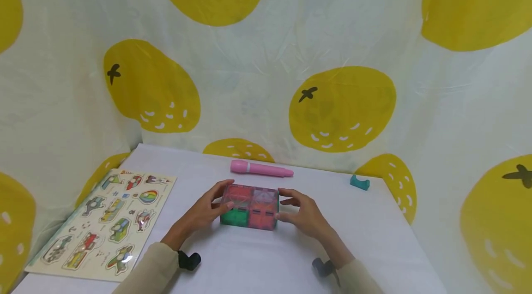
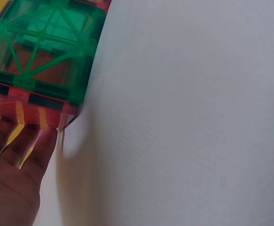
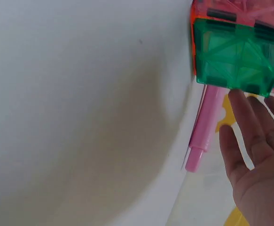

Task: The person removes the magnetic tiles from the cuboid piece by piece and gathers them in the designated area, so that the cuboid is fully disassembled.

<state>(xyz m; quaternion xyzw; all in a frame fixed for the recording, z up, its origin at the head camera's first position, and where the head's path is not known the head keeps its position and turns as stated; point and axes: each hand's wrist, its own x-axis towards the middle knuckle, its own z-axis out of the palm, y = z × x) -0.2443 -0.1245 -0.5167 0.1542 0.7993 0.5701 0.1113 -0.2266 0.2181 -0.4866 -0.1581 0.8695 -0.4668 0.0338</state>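
Observation:
A box built of see-through magnetic tiles [image 1: 262, 218] stands on the white table between both hands, with red, pink and green panels. At its left end, my left hand [image 1: 202, 213] grips it, thumb over the front and fingers behind. In the left wrist view, those fingers [image 2: 35, 153] lie along a red side under a green tile [image 2: 43, 35]. My right hand [image 1: 308, 218] is at the other end, its fingers spread and fairly straight. The right wrist view puts its fingertips [image 3: 235, 96] right at the lower edge of a green end tile [image 3: 238, 59].
Behind the box lies a pink marker-like stick [image 1: 262, 168]. A small teal notched block [image 1: 359, 183] sits near the back right edge. On the left is a vehicle picture puzzle board [image 1: 104, 225]. A fruit-print curtain [image 1: 249, 77] surrounds the table.

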